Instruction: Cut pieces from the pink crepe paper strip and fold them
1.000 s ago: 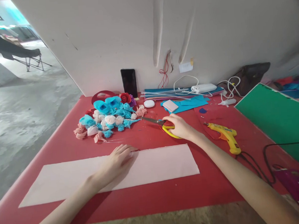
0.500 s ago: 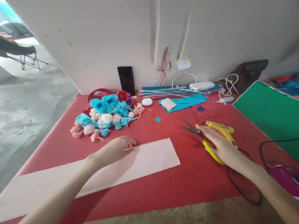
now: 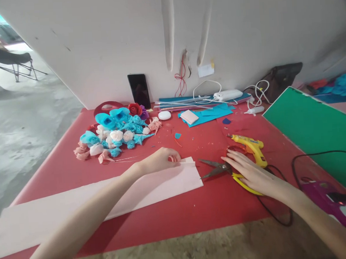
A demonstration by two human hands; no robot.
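A long pale pink paper strip (image 3: 165,188) lies across the red tabletop, its right end toward the middle. My left hand (image 3: 160,160) is closed on the strip's far edge near that end, and the edge creases slightly at the fingertips. In my right hand (image 3: 250,171) is a pair of scissors (image 3: 219,167) with dark blades and a yellow handle. The blades are spread and point left, close to the strip's right end. Part of the handle is hidden beneath the fingers.
Blue, white, pink and red paper flowers (image 3: 117,133) lie heaped at the back left. A yellow glue gun (image 3: 251,144) sits just beyond my right hand, its cord looping nearby. A green board (image 3: 314,132) and a purple device (image 3: 323,198) are at right; a phone (image 3: 139,90) leans on the wall.
My left hand has slid right along the strip and now pinches its edge. The scissors have turned and come nearer the strip's end. The view has shifted slightly.
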